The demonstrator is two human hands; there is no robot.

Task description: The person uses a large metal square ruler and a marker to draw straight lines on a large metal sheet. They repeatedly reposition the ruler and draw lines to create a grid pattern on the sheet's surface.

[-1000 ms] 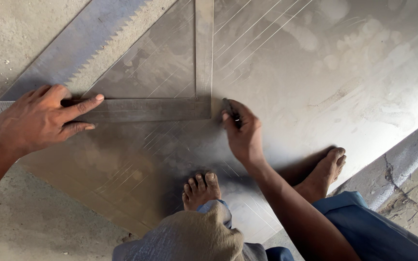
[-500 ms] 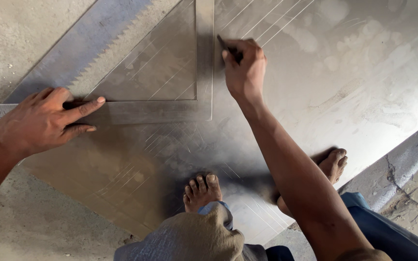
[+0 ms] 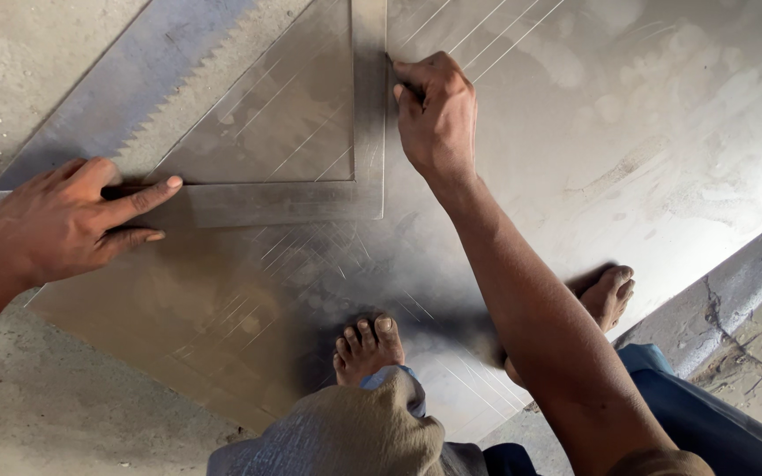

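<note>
A large metal sheet (image 3: pixel 628 176) lay on the floor, a steel square (image 3: pixel 368 132) flat across it. The left hand (image 3: pixel 55 220), at nine o'clock, pressed spread fingers on its blade; the right hand (image 3: pixel 434 115), at twelve, pinched a scriber (image 3: pixel 392 63) against its edge. Firm pressure would keep the line true.

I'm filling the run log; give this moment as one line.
left hand: pressing steel square flat | right hand: thin scriber at square's edge | surface: scratched metal sheet | bare feet on sheet
</note>
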